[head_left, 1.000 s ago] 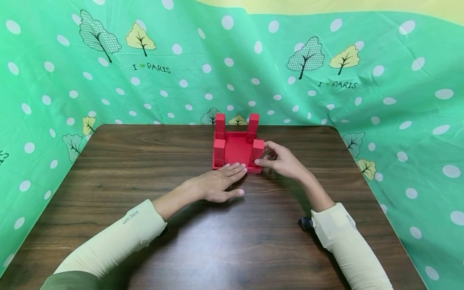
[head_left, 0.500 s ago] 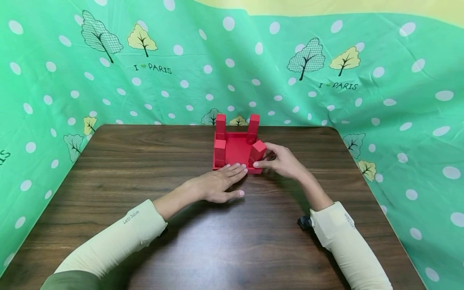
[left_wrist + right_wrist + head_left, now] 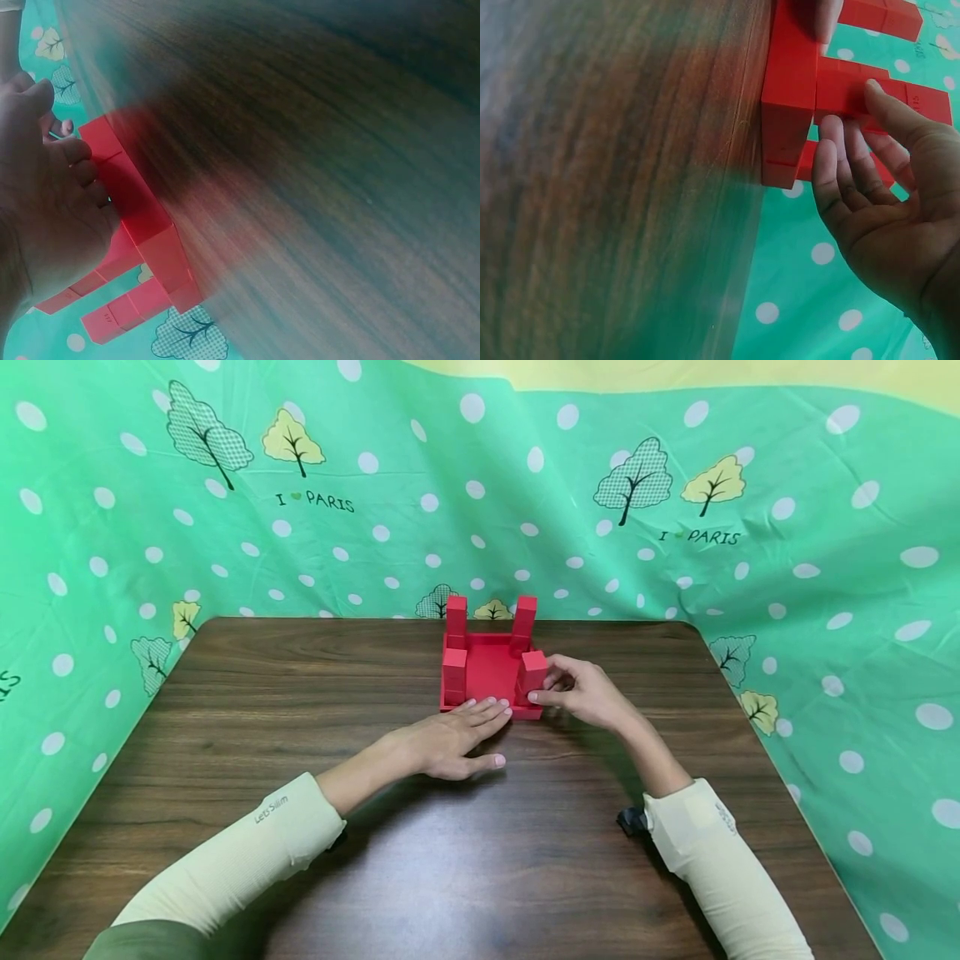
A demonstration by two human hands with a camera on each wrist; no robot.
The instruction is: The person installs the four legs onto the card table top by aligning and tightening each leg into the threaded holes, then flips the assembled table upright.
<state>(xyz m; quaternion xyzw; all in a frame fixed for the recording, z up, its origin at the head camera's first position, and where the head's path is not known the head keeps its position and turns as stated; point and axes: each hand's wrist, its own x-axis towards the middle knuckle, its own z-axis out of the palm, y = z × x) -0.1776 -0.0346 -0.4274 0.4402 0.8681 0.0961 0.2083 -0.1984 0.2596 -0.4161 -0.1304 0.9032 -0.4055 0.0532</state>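
Observation:
A red square tray-like base (image 3: 491, 664) with a raised rim sits toward the table's far side, an upright red block leg at each corner. My left hand (image 3: 450, 743) rests on the base's near rim, fingers straight and thumb spread. With thumb and fingers, my right hand (image 3: 588, 693) pinches the near right leg (image 3: 533, 670). In the right wrist view this held leg (image 3: 911, 101) shows a seam across it, and its outer part stands slightly offset. The left wrist view has the left palm (image 3: 56, 217) against the red base (image 3: 139, 195), hiding part of it.
The dark wood-grain table (image 3: 300, 677) extends around the base. A green dotted cloth (image 3: 390, 485) with printed trees hangs behind and along the sides. Other upright legs, such as the near left leg (image 3: 454, 677), stand close to the hands.
The near right leg turned on its own axis in the right hand's fingers, then came back close to square with the base. The left hand has stayed in place.

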